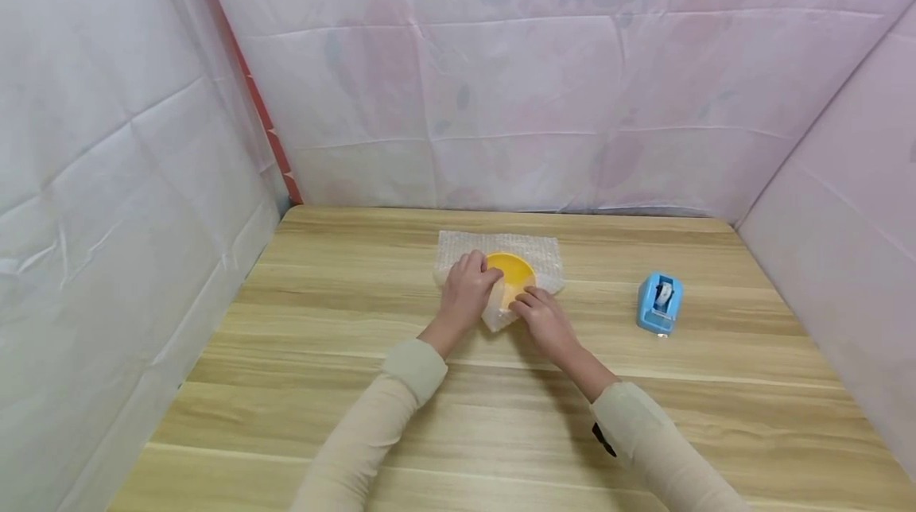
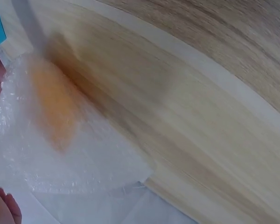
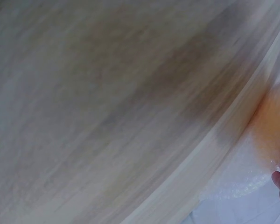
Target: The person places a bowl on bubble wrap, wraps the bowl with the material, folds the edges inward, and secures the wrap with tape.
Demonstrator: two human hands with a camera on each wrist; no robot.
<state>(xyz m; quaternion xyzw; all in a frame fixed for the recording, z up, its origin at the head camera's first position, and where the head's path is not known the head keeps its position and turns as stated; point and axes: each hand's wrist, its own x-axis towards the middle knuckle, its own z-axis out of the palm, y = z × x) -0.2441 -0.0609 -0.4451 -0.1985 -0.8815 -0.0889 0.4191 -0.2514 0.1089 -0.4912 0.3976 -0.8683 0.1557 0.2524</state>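
A yellow bowl (image 1: 512, 264) sits on a sheet of clear bubble wrap (image 1: 542, 248) near the table's far side. The near part of the sheet is folded up over the bowl's front, with a corner pointing toward me. At the bowl's left rim, my left hand (image 1: 467, 289) holds the wrap with curled fingers. My right hand (image 1: 547, 323) pinches the fold at the right front. In the left wrist view the bowl shows as an orange blur through the bubble wrap (image 2: 84, 168). Fingertips (image 3: 279, 179) press at the wrap's edge in the right wrist view.
A blue tape dispenser (image 1: 659, 305) stands on the wooden table (image 1: 322, 353), to the right of the bowl. White sheeting (image 1: 515, 98) hangs behind the table and along both sides.
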